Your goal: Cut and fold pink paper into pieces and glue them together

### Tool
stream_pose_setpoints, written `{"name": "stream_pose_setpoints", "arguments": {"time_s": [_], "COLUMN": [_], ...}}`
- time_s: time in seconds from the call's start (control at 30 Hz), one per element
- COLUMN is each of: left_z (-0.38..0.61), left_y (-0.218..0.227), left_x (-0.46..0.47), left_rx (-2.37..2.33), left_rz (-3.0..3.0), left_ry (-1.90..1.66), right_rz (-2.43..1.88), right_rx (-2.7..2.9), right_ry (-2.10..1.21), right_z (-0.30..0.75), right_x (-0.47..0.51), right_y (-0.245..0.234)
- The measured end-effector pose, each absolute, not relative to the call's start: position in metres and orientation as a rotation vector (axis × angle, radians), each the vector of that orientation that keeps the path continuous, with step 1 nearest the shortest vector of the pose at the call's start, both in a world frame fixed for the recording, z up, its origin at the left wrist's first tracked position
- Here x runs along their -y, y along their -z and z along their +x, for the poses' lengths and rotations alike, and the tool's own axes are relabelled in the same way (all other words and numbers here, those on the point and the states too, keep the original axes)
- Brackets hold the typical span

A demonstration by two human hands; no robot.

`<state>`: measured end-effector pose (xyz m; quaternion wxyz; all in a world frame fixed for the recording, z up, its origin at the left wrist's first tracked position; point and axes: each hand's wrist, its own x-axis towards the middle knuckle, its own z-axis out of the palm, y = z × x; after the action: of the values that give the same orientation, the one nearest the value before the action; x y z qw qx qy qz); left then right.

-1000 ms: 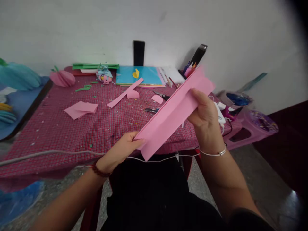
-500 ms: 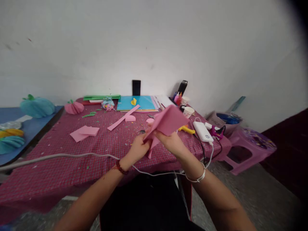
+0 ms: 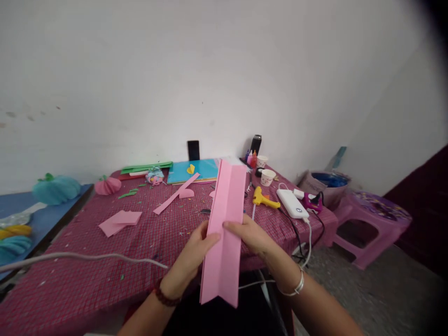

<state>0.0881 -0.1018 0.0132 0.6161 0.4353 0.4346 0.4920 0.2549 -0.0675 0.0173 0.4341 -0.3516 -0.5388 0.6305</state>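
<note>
Left hand [image 3: 193,252] pinching folded pink paper [image 3: 227,198] along its left side, right hand [image 3: 256,235] clasping the right, thumbs lying on its face, paper hovering at tabletop [image 3: 150,238] near edge, yellow glue gun [image 3: 258,196] resting rightward.

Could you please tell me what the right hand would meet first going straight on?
The right hand would most likely meet the folded pink paper it holds; depth beyond that is unclear.

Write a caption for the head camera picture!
Left hand and right hand hold creased pink paper near a yellow glue gun.
</note>
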Motion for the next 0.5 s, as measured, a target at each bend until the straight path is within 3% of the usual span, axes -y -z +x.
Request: {"name": "stream_pose_setpoints", "arguments": {"time_s": [0.1, 0.33, 0.5], "left_z": [0.091, 0.092, 0.090], "left_y": [-0.023, -0.022, -0.016], "left_x": [0.096, 0.097, 0.092], "left_rx": [-1.071, -0.901, -1.044], "left_rz": [1.199, 1.114, 0.983], "left_ry": [-1.314, -1.080, -1.006], "right_rz": [-0.873, -0.743, -0.671], "right_rx": [1.444, 1.373, 1.236], "right_ry": [-1.612, -1.659, -1.676], "right_z": [0.262, 0.281, 0.284], "right_x": [0.076, 0.075, 0.074], "right_y": [-0.014, -0.011, -0.004]}}
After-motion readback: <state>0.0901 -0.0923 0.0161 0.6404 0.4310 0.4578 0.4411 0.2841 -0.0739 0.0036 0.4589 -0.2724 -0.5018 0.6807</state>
